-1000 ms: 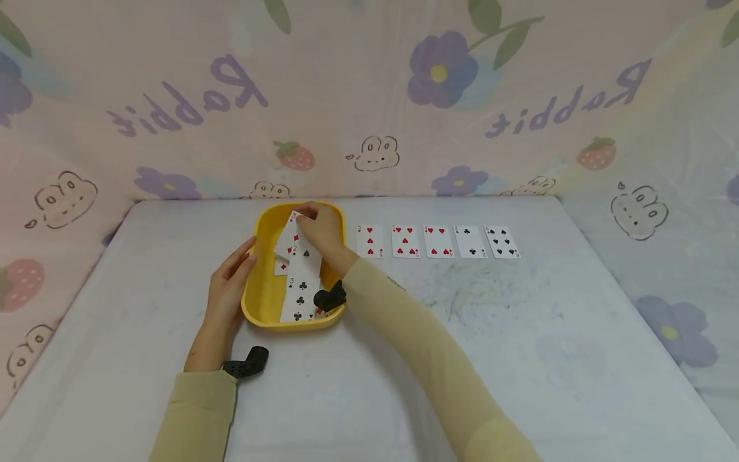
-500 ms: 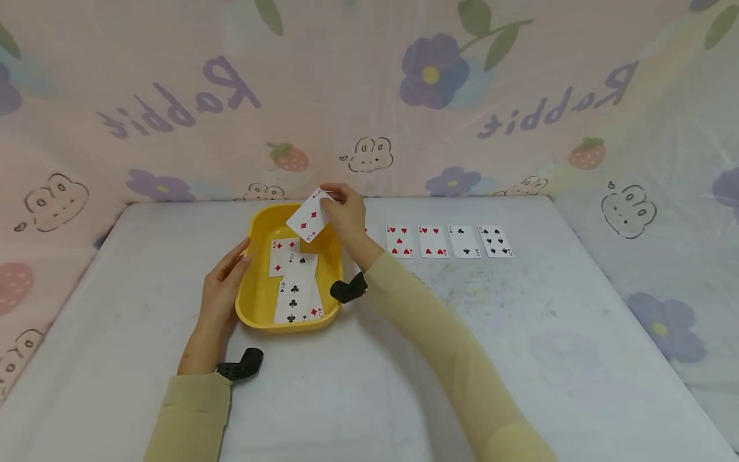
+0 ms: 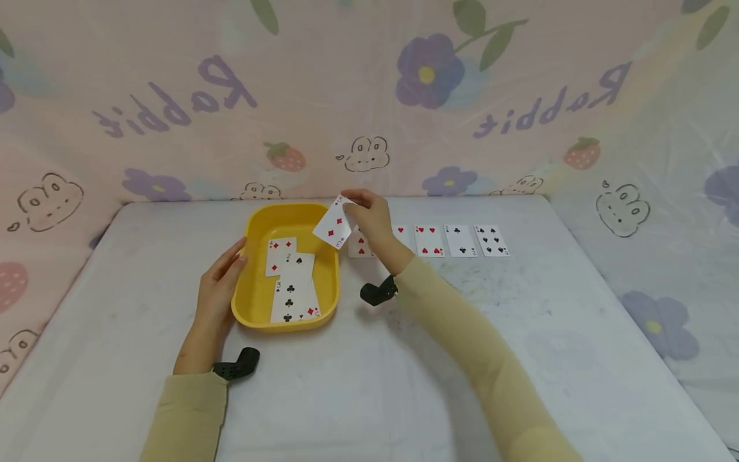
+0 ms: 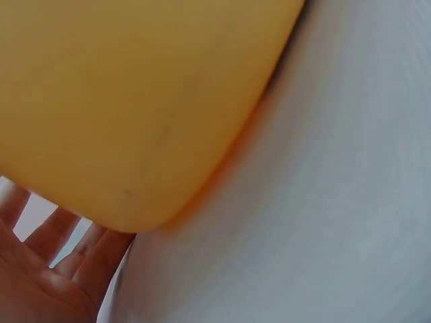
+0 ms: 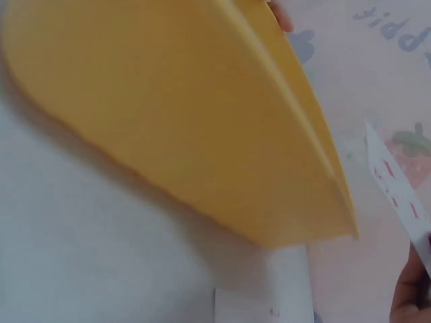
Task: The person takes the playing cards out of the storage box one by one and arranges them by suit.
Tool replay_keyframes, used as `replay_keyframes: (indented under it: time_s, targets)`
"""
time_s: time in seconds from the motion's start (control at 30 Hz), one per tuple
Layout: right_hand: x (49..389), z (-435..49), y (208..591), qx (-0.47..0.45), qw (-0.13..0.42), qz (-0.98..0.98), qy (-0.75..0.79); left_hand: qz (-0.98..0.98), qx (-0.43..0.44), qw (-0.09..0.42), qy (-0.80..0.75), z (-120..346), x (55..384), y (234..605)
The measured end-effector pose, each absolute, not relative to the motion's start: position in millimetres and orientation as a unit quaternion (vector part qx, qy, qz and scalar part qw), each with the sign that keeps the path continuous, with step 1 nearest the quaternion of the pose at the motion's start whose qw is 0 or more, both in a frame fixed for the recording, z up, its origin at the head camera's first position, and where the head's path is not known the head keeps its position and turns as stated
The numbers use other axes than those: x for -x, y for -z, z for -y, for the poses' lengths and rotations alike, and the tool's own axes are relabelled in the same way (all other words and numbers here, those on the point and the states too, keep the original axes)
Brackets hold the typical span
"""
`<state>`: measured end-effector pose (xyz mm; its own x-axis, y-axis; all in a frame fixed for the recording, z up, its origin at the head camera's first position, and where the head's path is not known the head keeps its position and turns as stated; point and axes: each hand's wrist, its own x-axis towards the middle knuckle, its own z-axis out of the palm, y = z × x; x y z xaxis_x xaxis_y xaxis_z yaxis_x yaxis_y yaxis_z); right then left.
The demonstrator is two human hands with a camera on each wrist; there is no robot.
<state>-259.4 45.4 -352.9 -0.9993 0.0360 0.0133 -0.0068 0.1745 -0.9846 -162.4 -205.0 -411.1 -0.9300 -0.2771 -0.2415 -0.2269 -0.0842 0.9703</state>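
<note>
My right hand [image 3: 374, 221] pinches a three of diamonds [image 3: 332, 224] by its upper corner, tilted over the right rim of the yellow tray [image 3: 238, 301]. In the right wrist view the card [image 5: 397, 185] is seen nearly edge-on, with part of the hand [image 5: 411, 289] below it. My left hand [image 3: 216, 292] rests against the tray's left side; in the left wrist view its fingers [image 4: 101, 266] reach along the tray wall. Inside the tray lie a four of diamonds [image 3: 274, 256], a two of spades [image 3: 300, 264], a three of clubs [image 3: 288, 298] and a partly hidden diamond card [image 3: 312, 310].
Right of the tray a row of face-up cards lies on the white tabletop: a heart card [image 3: 360, 247], another heart card mostly behind my right hand, a four of hearts [image 3: 430, 241], a two of clubs [image 3: 460, 241] and a six of spades [image 3: 492, 241]. A patterned curtain [image 3: 312, 96] stands behind.
My right hand has lifted the three of diamonds from the cards in the tray and carried it right, to the tray's right rim. The left hand stays at the tray's side.
</note>
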Motion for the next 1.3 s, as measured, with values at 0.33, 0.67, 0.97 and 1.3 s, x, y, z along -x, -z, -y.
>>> replay_keyframes:
  time_s: [0.33, 0.67, 0.97, 1.3]
  targets:
    - [249.9, -72.1, 365.5, -0.011, -0.002, 0.763, -0.647, 0.671, -0.178, 0.015, 0.719, 206.6, 162.3, 412.1]
    - [233.6, -90.8, 387.3, -0.047, -0.056, 0.775, -0.628, 0.677, -0.183, 0.012, 0.713, 206.4, 163.3, 411.3]
    - [223.3, -99.5, 404.4, -0.077, -0.114, 0.813, -0.565, 0.671, -0.188, 0.013, 0.717, 207.0, 162.9, 412.4]
    - [215.1, -98.9, 408.5, -0.142, -0.134, 0.876, -0.440, 0.671, -0.178, 0.012, 0.720, 207.3, 162.3, 411.7]
